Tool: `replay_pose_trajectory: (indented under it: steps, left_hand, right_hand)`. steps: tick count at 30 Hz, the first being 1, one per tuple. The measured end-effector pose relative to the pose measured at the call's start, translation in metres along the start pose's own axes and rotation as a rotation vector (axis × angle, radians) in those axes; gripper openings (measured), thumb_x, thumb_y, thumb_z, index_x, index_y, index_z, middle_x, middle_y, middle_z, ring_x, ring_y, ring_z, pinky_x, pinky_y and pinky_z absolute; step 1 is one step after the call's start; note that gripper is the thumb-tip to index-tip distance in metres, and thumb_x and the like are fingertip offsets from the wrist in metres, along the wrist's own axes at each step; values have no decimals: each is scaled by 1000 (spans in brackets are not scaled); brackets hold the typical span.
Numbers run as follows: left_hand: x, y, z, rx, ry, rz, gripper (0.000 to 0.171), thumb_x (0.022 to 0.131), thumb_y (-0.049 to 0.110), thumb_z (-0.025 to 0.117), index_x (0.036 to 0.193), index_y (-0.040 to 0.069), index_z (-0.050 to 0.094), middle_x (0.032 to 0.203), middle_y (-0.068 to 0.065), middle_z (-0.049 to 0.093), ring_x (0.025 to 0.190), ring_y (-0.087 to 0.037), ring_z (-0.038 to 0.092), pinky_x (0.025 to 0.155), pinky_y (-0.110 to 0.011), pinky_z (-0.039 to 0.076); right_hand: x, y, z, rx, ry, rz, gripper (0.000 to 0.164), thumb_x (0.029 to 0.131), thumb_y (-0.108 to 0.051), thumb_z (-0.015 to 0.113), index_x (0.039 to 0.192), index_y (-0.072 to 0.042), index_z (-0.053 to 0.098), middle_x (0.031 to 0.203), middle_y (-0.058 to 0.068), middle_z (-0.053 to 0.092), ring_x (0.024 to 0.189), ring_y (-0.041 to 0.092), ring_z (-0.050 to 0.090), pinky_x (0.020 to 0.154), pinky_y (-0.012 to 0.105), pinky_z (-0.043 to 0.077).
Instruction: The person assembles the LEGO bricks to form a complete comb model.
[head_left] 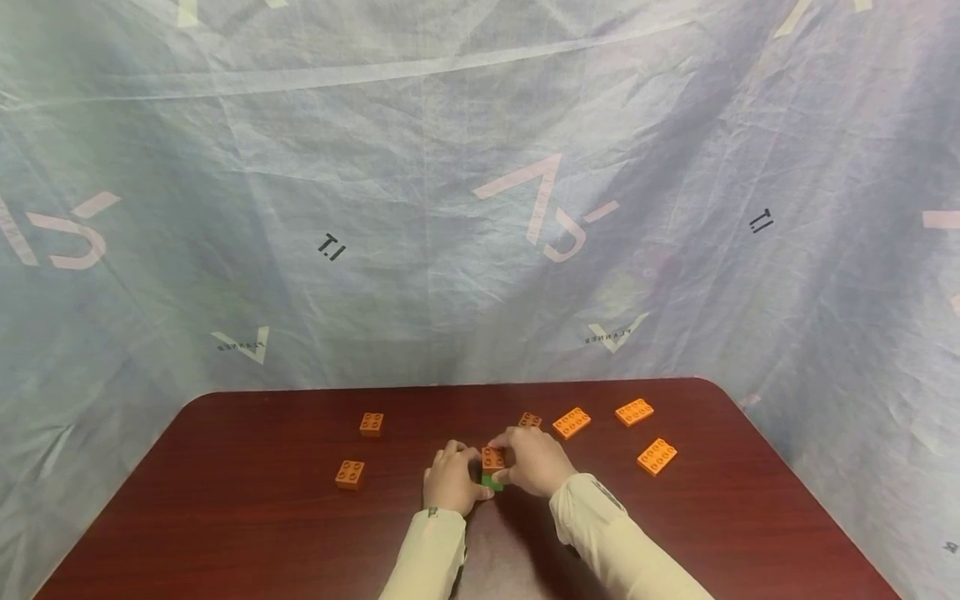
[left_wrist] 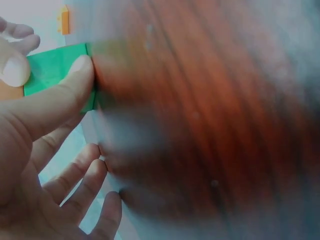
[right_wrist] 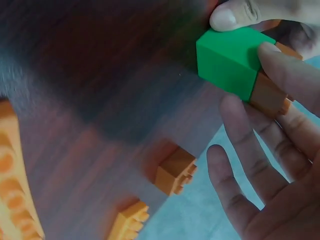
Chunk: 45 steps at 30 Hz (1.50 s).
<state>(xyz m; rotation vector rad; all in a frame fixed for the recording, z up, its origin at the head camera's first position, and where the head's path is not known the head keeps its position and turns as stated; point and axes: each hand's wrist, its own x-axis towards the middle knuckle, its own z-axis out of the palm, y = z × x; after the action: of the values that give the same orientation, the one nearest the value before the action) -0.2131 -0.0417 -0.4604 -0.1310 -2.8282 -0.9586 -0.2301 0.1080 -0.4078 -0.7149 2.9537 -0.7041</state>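
A green block (head_left: 491,482) stands on the table near its middle, with a dark orange brick (head_left: 492,459) on top, its studs facing up. My left hand (head_left: 452,479) grips the green block from the left; in the left wrist view its thumb lies across the green face (left_wrist: 47,70), and the other fingers are spread. From the right, my right hand (head_left: 536,460) pinches the orange brick (right_wrist: 267,95), its thumb close to the seam with the green block. Whether the two pieces are fully pressed together, I cannot tell.
Two dark orange bricks, one farther back (head_left: 371,424) and one nearer (head_left: 350,474), lie to the left. Behind my right hand sits another small brick (head_left: 530,420). Three lighter orange flat bricks (head_left: 572,423) lie to the right on the dark red table (head_left: 247,533). A grey cloth (head_left: 420,317) hangs behind.
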Motion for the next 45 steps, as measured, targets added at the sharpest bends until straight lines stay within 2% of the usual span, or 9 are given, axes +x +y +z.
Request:
replay_pose_trajectory:
  steps: [6, 12, 16, 26, 35, 45]
  left_hand:
    - [0, -1, -1, 13, 7, 10, 45, 66, 15, 96, 105, 7, 75, 113, -12, 63, 103, -34, 59, 81, -56, 49]
    - [1, -2, 0, 24, 7, 10, 48, 65, 17, 97, 107, 6, 75, 113, -12, 63, 104, -34, 60, 81, -55, 50]
    - [1, -2, 1, 20, 2, 6, 49, 65, 18, 97, 108, 6, 75, 115, -12, 63, 105, -34, 60, 82, -55, 49]
    - [-1, 0, 1, 0, 6, -12, 44, 64, 15, 97, 102, 8, 75, 114, -14, 63, 103, -35, 59, 83, -57, 49]
    - [-1, 1, -1, -2, 4, -16, 45, 66, 16, 97, 104, 8, 74, 115, -14, 63, 103, -35, 58, 84, -56, 49]
    - [-2, 0, 1, -10, 15, -14, 44, 66, 15, 96, 104, 9, 74, 114, -13, 62, 103, -34, 58, 83, -55, 48]
  right_hand:
    - [-3, 4, 3, 81, 26, -20, 43, 75, -9, 90, 115, -6, 75, 103, 6, 71, 86, 25, 66, 73, 44, 54]
    - [-10, 12, 8, 126, 15, -53, 57, 73, -7, 90, 126, -4, 69, 119, 12, 71, 102, 31, 68, 86, 51, 54]
    - [-15, 19, 10, 178, 30, -36, 58, 77, -10, 89, 130, -2, 67, 125, 14, 69, 113, 36, 65, 93, 56, 51]
    - [-29, 33, -1, 300, 76, 41, 42, 88, -16, 81, 126, -5, 69, 115, 9, 71, 106, 31, 66, 89, 53, 53]
    - [-44, 43, -11, 347, 141, 175, 36, 90, -18, 80, 125, -12, 72, 128, 6, 67, 112, 30, 64, 93, 54, 52]
    - [-59, 60, -21, 350, 173, 226, 36, 90, -14, 78, 126, -11, 72, 127, 7, 68, 109, 33, 66, 91, 53, 54]
